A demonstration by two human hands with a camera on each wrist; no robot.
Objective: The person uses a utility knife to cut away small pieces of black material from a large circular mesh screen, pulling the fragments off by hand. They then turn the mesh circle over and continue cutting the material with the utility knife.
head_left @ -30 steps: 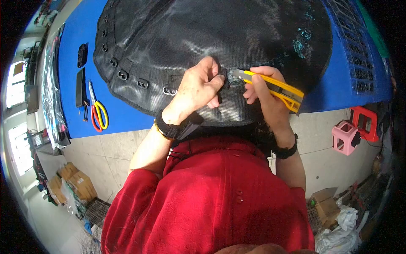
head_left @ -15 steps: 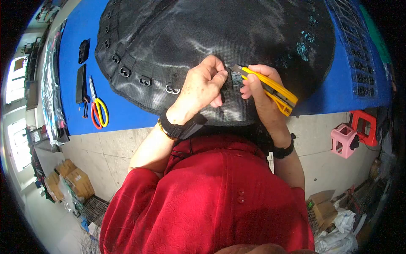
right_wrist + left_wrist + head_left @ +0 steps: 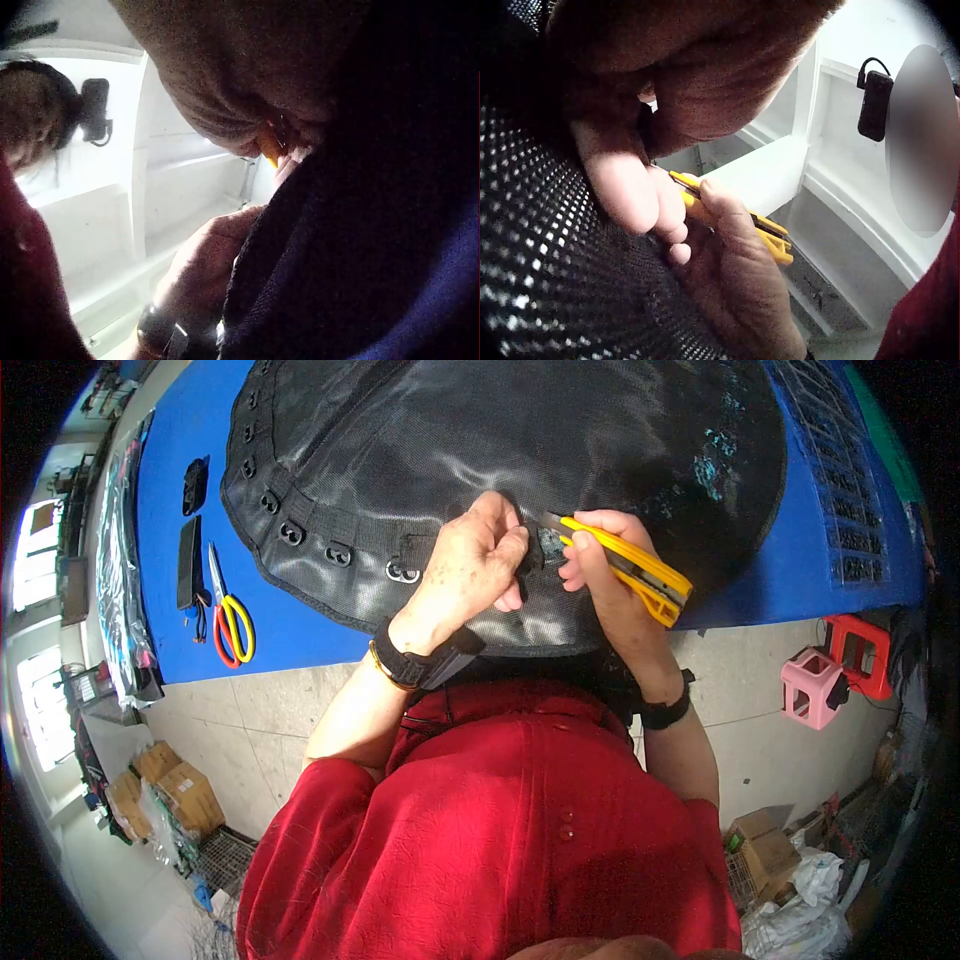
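A large black mesh piece (image 3: pixel 400 450) with plastic buckles along its left border covers much of the blue table. The left hand (image 3: pixel 470 560) pinches a bit of black material between thumb and forefinger near the mesh's front edge. Close on its right, the right hand (image 3: pixel 615 585) grips a yellow utility knife (image 3: pixel 640 570), blade pointing left toward the pinched spot. In the left wrist view the knife (image 3: pixel 772 238) lies across the right hand (image 3: pixel 739 281), beside the left fingertips. The right wrist view is dark; whether the blade touches the material cannot be told.
Scissors (image 3: pixel 231 620) with red and yellow handles lie left of the mesh, beside a black strap-like item (image 3: pixel 190 560). Plastic-wrapped material (image 3: pixel 125 580) runs along the table's left edge. Gridded clear packaging (image 3: pixel 850 490) lies at the right. Red (image 3: pixel 862 655) and pink stools (image 3: pixel 812 688) stand below.
The right hand with the knife has moved left, bringing the blade nearer the left hand. The left hand keeps its pinch, nearly in place.
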